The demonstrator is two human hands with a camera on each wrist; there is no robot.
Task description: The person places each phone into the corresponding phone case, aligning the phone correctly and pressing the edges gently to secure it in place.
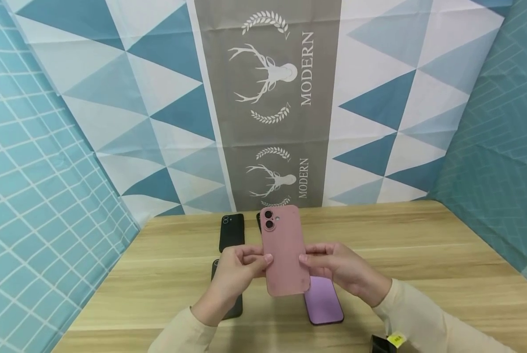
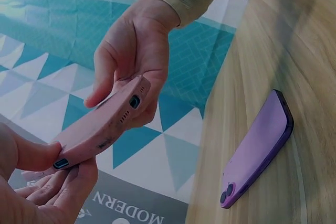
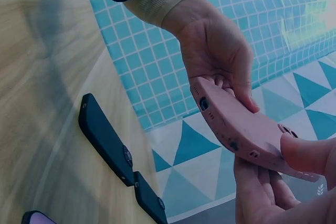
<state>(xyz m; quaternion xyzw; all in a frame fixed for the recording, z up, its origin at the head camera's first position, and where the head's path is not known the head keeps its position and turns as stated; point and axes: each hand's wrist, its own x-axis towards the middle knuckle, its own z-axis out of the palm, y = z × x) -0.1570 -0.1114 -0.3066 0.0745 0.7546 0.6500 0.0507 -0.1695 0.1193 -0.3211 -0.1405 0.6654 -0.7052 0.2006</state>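
1. The purple phone (image 1: 323, 300) lies flat on the wooden table (image 1: 422, 255), nearest the person.
2. Just above it, the left hand (image 1: 234, 274) and right hand (image 1: 340, 267) pinch the pink case (image 1: 285, 252) by its long edges, thumbs on top.
3. To do this well, grip evenly and avoid twisting the soft shell.
4. Farther off lie 3 black cases (image 1: 231, 231).
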